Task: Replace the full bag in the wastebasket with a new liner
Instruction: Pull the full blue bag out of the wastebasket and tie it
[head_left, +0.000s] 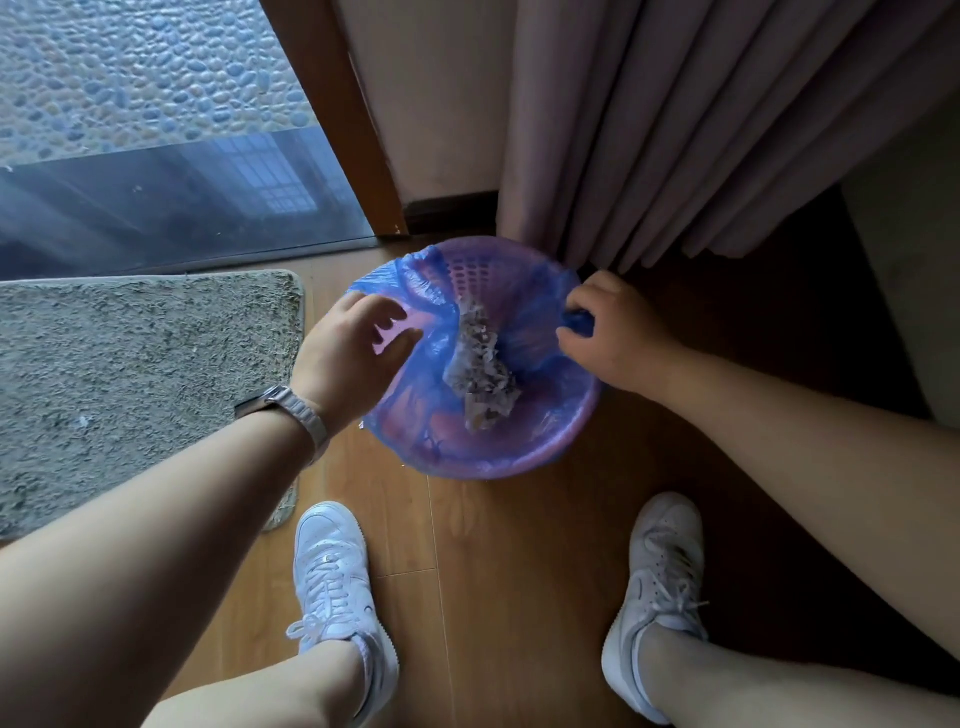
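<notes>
Blue plastic bag (415, 291), just one, lines one pink wastebasket (478, 273) on the floor dead centre, with one trash clump (483, 364) inside. My right hand (618, 338) at 3 o'clock pinches the bag's bunched edge. My left hand (348, 348) at 9 has its fingers spread, gripping nothing. The basket's outside is hidden. Curtain (675, 130) at 1, mat (130, 374) at 9, two sneakers (332, 566) at 6.

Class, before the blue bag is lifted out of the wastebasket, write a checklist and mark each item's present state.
1. Right hand grips the edge of the blue bag: ok.
2. Left hand holds the bag: not ok, fingers spread.
3. Bag off the wastebasket rim all round: not ok, covers near rim.
4. Rubbish lies inside the bag: ok.
5. Bag free of tears: cannot tell.
6. New liner in reach: cannot tell, none in view.
</notes>
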